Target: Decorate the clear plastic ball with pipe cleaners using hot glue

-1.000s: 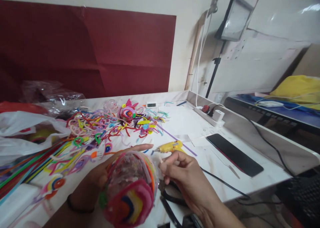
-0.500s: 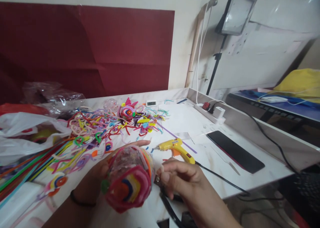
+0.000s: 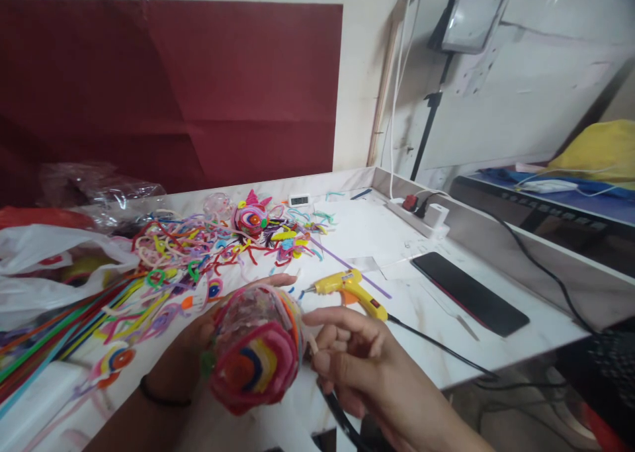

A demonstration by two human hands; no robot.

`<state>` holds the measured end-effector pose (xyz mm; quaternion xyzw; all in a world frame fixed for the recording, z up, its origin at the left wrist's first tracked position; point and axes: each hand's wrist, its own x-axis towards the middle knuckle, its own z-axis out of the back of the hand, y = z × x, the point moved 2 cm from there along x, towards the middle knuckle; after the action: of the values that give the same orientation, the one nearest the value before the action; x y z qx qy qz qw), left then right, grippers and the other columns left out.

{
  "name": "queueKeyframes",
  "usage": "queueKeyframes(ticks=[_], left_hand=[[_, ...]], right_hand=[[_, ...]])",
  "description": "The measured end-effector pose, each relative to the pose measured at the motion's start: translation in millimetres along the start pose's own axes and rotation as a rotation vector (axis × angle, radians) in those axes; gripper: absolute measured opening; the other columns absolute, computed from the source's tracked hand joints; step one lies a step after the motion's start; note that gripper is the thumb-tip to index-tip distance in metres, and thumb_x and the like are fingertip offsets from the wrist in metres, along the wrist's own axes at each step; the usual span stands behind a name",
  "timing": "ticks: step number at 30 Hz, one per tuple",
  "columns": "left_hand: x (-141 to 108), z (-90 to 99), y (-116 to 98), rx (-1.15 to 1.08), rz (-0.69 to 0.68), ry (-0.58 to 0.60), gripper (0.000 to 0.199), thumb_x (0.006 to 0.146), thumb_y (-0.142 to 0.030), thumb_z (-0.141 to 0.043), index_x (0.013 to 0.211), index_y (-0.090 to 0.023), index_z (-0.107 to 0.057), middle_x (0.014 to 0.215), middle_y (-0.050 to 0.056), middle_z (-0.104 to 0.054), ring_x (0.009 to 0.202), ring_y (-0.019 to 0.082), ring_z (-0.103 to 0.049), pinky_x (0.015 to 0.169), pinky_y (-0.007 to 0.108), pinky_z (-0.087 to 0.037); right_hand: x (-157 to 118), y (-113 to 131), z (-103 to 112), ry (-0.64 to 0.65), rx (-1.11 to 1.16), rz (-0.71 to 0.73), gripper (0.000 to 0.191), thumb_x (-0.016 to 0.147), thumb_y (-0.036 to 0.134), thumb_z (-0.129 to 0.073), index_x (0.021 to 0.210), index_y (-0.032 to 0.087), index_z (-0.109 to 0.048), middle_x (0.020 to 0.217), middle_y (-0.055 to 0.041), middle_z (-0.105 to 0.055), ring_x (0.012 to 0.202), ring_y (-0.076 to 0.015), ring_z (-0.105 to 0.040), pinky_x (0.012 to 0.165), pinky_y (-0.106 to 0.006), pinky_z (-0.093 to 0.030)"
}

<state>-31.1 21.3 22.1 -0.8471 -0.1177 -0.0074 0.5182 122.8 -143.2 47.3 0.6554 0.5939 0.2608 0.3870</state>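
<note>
A clear rounded object (image 3: 258, 353) wrapped in colourful fuzzy stems, with a rainbow patch facing me, is held up by my left hand (image 3: 198, 339), whose fingers curve behind it. Close to its right side, my right hand (image 3: 347, 356) pinches a small pale stem piece (image 3: 313, 345) between thumb and finger. Black-handled pliers (image 3: 340, 415) hang under my right hand, partly hidden by its fingers. The yellow glue gun (image 3: 347, 288) lies on the table just beyond, its nozzle pointing left.
Tangled stems (image 3: 183, 247) and a similar decorated ball (image 3: 251, 218) cover the table's back left. A plastic bag (image 3: 64, 267) sits at left. A dark phone (image 3: 469, 293), a power strip (image 3: 421, 219) and a small timer (image 3: 299, 200) are on the right and back.
The fingers of my right hand have shifted, the index finger now stretching toward the wrapped object and the pale piece showing more. The wrapped object has barely moved.
</note>
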Motion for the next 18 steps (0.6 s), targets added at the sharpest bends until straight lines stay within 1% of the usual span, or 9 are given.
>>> queueKeyframes(ticks=[1, 3, 5, 8, 10, 12, 15, 18], left_hand=[[-0.6, 1.2, 0.6, 0.007, 0.002, -0.003, 0.075, 0.083, -0.039, -0.068, 0.149, -0.015, -0.040, 0.114, 0.015, -0.072, 0.097, 0.029, -0.069, 0.084, 0.039, -0.053], [-1.3, 3.3, 1.3, 0.005, -0.004, 0.007, 0.087, 0.076, -0.046, -0.073, 0.150, -0.015, -0.038, 0.120, 0.016, -0.069, 0.101, 0.032, -0.068, 0.086, 0.041, -0.052], [-1.3, 4.9, 1.5, -0.005, -0.003, 0.023, 0.086, 0.078, -0.047, -0.071, 0.150, -0.014, -0.037, 0.122, 0.017, -0.068, 0.103, 0.033, -0.068, 0.087, 0.042, -0.052], [-0.8, 5.9, 1.2, -0.001, 0.001, 0.034, 0.079, 0.084, -0.042, -0.065, 0.151, -0.013, -0.035, 0.122, 0.018, -0.068, 0.104, 0.033, -0.068, 0.086, 0.042, -0.052], [-0.8, 4.5, 0.6, 0.006, -0.001, 0.031, 0.083, 0.082, -0.043, -0.068, 0.151, -0.013, -0.034, 0.122, 0.018, -0.068, 0.104, 0.033, -0.067, 0.087, 0.043, -0.052], [-1.1, 1.0, -0.2, 0.012, 0.008, 0.021, 0.088, 0.078, -0.047, -0.072, 0.151, -0.014, -0.035, 0.122, 0.018, -0.068, 0.106, 0.034, -0.067, 0.088, 0.043, -0.051], [-1.9, -5.2, -1.9, 0.028, 0.026, -0.008, 0.097, 0.071, -0.054, -0.076, 0.151, -0.015, -0.036, 0.122, 0.017, -0.068, 0.108, 0.035, -0.065, 0.092, 0.046, -0.050], [-3.4, -7.6, -1.5, 0.044, 0.038, -0.036, 0.094, 0.073, -0.055, -0.074, 0.150, -0.015, -0.038, 0.121, 0.018, -0.069, 0.108, 0.036, -0.065, 0.094, 0.048, -0.048]], right_hand=[[-0.2, -0.2, 0.4, 0.008, 0.001, 0.003, 0.030, 0.061, 0.013, -0.079, 0.091, 0.019, -0.080, 0.062, 0.0027, -0.063, 0.046, -0.0054, -0.052, 0.031, -0.009, -0.031], [-0.5, -0.7, 1.5, 0.021, -0.002, -0.001, 0.028, 0.062, 0.014, -0.078, 0.089, 0.018, -0.082, 0.061, 0.0019, -0.063, 0.044, -0.0039, -0.050, 0.031, -0.008, -0.031], [-0.6, -0.9, 2.6, 0.027, 0.002, 0.009, 0.022, 0.062, 0.015, -0.081, 0.084, 0.017, -0.082, 0.061, 0.0008, -0.064, 0.044, -0.0040, -0.052, 0.031, -0.007, -0.030], [0.0, -0.8, 3.4, 0.041, 0.012, 0.029, 0.021, 0.068, 0.024, -0.085, 0.087, 0.018, -0.080, 0.064, 0.0003, -0.066, 0.046, -0.0058, -0.057, 0.030, -0.007, -0.030], [0.9, -0.2, 3.3, 0.039, 0.013, 0.032, 0.023, 0.070, 0.031, -0.087, 0.087, 0.018, -0.079, 0.064, 0.0005, -0.066, 0.047, -0.0065, -0.059, 0.031, -0.008, -0.032], [1.5, 1.7, 2.1, 0.034, -0.026, 0.027, 0.027, 0.070, 0.038, -0.087, 0.084, 0.017, -0.077, 0.062, 0.0004, -0.067, 0.044, -0.0054, -0.056, 0.032, -0.009, -0.034], [1.1, 7.9, -2.2, 0.032, -0.142, 0.012, 0.035, 0.069, 0.047, -0.085, 0.078, 0.015, -0.076, 0.058, -0.0002, -0.067, 0.039, -0.0030, -0.048, 0.035, -0.011, -0.034], [0.6, 15.4, -7.0, 0.015, -0.236, 0.007, 0.033, 0.067, 0.046, -0.084, 0.074, 0.015, -0.076, 0.058, 0.0006, -0.065, 0.041, -0.0032, -0.045, 0.037, -0.013, -0.032]])
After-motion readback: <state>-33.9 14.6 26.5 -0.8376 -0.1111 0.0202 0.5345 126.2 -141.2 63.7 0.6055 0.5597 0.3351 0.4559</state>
